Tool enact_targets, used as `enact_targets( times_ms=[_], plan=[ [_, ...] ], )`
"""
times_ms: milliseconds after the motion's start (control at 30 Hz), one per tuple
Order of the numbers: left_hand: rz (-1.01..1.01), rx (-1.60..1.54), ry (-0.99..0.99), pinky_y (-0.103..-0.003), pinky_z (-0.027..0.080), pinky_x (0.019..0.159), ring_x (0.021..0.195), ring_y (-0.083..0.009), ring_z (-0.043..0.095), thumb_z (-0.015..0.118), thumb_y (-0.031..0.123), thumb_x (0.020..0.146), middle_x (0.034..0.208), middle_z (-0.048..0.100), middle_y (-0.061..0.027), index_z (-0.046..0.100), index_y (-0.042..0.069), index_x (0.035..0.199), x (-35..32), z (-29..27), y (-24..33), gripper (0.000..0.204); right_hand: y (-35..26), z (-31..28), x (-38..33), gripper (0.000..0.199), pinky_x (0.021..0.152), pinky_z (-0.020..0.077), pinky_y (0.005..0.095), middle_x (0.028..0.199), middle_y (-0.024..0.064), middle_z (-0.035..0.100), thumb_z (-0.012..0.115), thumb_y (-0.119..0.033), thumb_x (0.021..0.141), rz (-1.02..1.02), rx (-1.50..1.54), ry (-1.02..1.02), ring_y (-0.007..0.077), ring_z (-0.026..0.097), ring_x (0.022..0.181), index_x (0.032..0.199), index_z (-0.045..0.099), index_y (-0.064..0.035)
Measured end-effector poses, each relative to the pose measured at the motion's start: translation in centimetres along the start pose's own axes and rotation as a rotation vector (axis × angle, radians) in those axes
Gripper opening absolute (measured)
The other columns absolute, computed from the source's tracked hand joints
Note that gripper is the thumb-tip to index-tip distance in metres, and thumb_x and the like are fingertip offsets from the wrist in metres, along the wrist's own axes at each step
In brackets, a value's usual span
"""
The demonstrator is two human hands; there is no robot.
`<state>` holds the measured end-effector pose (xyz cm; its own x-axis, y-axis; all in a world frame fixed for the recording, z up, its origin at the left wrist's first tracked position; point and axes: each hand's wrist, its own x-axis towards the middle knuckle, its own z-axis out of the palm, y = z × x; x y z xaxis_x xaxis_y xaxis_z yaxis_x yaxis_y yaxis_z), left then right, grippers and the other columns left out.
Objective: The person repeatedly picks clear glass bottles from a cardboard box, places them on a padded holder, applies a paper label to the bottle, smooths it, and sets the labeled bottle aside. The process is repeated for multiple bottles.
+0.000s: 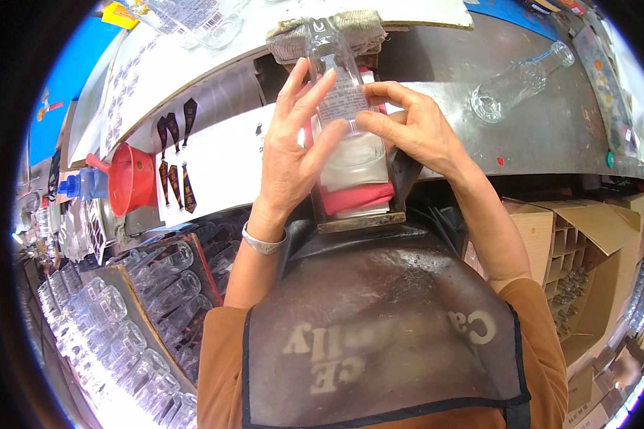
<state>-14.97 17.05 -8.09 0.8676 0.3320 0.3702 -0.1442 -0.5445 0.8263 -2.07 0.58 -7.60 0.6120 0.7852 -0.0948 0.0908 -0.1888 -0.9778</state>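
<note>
A clear bottle (341,89) lies along a padded wooden cradle (361,224) at upper centre, far end over a folded cloth (285,44). The left hand (292,154) is spread along it; the right hand (418,134) bends thumb and forefinger close together, pinching unclear. The step seems to be smoothing a decal; next calls for light, even pressure. Dark decals (187,189) lie left; another bottle (508,87), upper right, obstructs nothing.

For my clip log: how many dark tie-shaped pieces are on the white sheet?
6: upper-left piece, upper-middle piece, upper-right piece, lower-left piece, lower-middle piece and lower-right piece, all left of the left hand. Others may be hidden.
</note>
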Motion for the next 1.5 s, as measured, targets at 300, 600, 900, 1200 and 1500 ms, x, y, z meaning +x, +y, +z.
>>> enact_targets(
  times_ms=[300,600,900,1200,1500],
  plan=[
    [0.005,0.058,-0.002,-0.044,0.041,0.111,0.136,-0.0365,0.049,0.074,0.015,0.087,0.156,0.038,-0.0209,0.060,0.013,0.140,0.1,-0.1,0.4,0.055,3.1,-3.0,0.6,0.034,0.066,0.0523,0.0266,0.094,0.0066,0.067,0.059,-0.033,0.101,0.143,0.775,0.415,0.0117,0.063,0.077,0.111,0.061,-0.0006],
    [0.006,0.063,-0.010,-0.043,0.042,0.110,0.134,-0.0364,0.050,0.073,0.011,0.087,0.156,0.037,-0.0214,0.059,0.012,0.140,0.3,-0.2,1.0,0.055,-2.3,-3.5,1.7,0.029,0.080,0.0528,0.0254,0.101,0.0047,0.071,0.066,-0.014,0.095,-0.307,-0.241,0.264,0.0095,0.063,0.089,0.122,0.066,-0.0028],
    [0.004,0.074,-0.016,-0.043,0.037,0.114,0.143,-0.0332,0.041,0.072,0.016,0.089,0.156,0.039,-0.0194,0.057,0.010,0.142,0.2,-0.2,1.0,0.055,-3.5,-3.7,1.6,0.030,0.078,0.0524,0.0265,0.100,0.0067,0.071,0.064,-0.017,0.095,-0.377,-0.355,0.254,0.0120,0.064,0.088,0.122,0.067,-0.0031],
    [-0.046,-0.013,0.006,-0.045,0.034,0.117,0.142,-0.0333,0.041,0.078,0.019,0.084,0.158,0.036,-0.0200,0.034,0.007,0.155,0.0,0.0,0.1,0.084,-6.6,-3.0,3.5,0.028,0.083,0.0531,0.0339,0.103,0.0162,0.070,0.068,-0.013,0.091,-0.667,-0.624,0.034,0.0281,0.069,0.091,0.115,0.067,0.0000],
    [-0.072,0.012,-0.079,-0.043,0.027,0.121,0.148,-0.0337,0.030,0.093,0.024,0.067,0.161,0.026,-0.0247,0.007,-0.004,0.158,-3.0,0.1,0.1,0.128,-9.6,-0.1,4.4,0.018,0.078,0.0542,0.0425,0.092,0.0128,0.065,0.066,-0.013,0.087,-0.693,-1.069,-0.228,0.0342,0.066,0.089,0.103,0.064,-0.0054]
  ],
)
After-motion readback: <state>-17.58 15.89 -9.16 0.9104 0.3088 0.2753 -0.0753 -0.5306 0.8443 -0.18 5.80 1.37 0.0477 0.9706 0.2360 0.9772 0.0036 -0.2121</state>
